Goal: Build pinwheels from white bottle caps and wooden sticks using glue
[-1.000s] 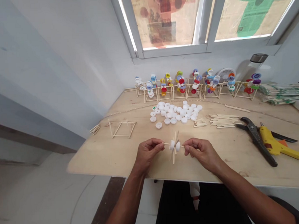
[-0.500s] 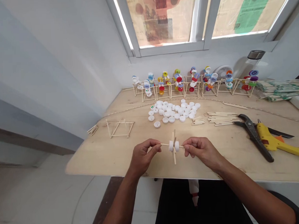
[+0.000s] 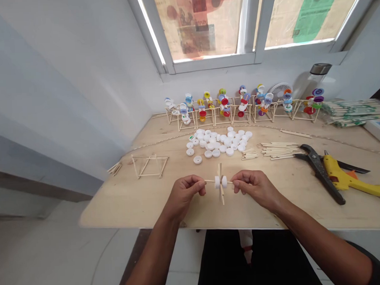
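Note:
Above the plywood table's middle, my left hand (image 3: 186, 193) and my right hand (image 3: 253, 186) pinch opposite ends of a thin wooden stick axle (image 3: 210, 181). Two white plastic bottle caps (image 3: 220, 182) sit side by side on that axle, and crossed wooden sticks (image 3: 221, 195) stand upright through them. A heap of loose white bottle caps (image 3: 217, 142) lies on the wood beyond my hands, nearest to the small assembly's far side.
Several stick frames with coloured caps (image 3: 239, 109) line the back of the plywood table (image 3: 117, 208). On the right lie loose sticks (image 3: 280, 151), black pliers (image 3: 319, 172), a yellow glue gun (image 3: 345, 180) and bundled sticks (image 3: 354, 113). A stick square frame (image 3: 150, 167) sits left.
My hands have turned the stick assembly slightly, so both caps face me more and the crossed sticks stand straighter. The whole view has drifted a little left and up.

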Demonstrator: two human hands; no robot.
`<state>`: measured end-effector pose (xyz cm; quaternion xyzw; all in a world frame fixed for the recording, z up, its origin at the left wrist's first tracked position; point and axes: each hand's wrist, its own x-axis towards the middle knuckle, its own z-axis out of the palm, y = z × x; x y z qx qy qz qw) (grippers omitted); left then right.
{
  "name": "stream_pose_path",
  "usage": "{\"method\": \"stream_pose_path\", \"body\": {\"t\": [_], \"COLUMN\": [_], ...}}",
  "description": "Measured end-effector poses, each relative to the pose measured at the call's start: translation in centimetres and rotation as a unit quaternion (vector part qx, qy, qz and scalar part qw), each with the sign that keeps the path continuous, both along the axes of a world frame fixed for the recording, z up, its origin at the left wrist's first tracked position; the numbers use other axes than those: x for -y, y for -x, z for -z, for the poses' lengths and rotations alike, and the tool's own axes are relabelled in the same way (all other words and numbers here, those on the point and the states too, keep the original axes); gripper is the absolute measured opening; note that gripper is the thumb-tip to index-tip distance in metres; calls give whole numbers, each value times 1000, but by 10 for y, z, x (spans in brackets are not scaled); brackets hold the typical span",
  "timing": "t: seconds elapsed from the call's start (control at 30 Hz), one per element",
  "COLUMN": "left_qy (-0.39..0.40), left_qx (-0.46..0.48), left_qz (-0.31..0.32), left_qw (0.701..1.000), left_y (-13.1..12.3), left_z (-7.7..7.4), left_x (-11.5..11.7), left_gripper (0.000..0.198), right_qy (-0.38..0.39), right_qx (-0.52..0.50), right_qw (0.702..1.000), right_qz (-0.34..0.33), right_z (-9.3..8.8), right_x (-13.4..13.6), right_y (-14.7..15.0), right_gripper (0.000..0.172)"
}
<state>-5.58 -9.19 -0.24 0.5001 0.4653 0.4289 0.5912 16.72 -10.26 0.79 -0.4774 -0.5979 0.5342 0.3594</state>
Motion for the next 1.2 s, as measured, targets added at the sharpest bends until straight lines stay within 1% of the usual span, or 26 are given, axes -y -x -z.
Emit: {"method": "stream_pose_path", "body": {"t": [0.1, 0.27, 0.33, 0.43, 0.53, 0.63, 0.77, 0.87, 1.03, 1.2], "left_qy": [-1, -55, -68, -71, -61, -63, -74, -76, -79, -83], "left_qx": [19, 3, -5, -4, -1, 18, 44, 40, 48, 25], "left_qz": [15, 14, 19, 30, 38, 47, 48, 43, 27, 0], "left_qw": [1000, 998, 998, 997, 997, 997, 995, 995, 995, 996], "left_y": [-3, -10, -14, -21, -29, -35, -39, -38, -35, -38], "left_z": [-7, -23, -27, -30, -27, -18, -3, 3, 5, 3], "left_x": [-15, -45, -57, -73, -87, -97, -105, -107, -105, -100], "left_gripper": [19, 16, 16, 17, 18, 19, 20, 21, 19, 20], "right_qy": [-28, -71, -85, -95, -86, -72, -53, -40, -23, -7], "right_qx": [11, -2, -12, -36, -77, -110, -112, -102, -101, -96], "right_qw": [999, 996, 994, 992, 988, 983, 982, 983, 984, 986], "right_qz": [15, 51, 62, 79, 105, 125, 142, 150, 145, 136], "right_z": [-7, -18, -18, -12, -1, 8, 11, 10, 16, 26], "right_x": [-12, -36, -45, -57, -65, -71, -74, -74, -76, -79], "right_y": [-3, -8, -11, -16, -19, -22, -24, -23, -21, -21], "right_gripper": [19, 21, 24, 28, 30, 31, 33, 34, 33, 33]}}
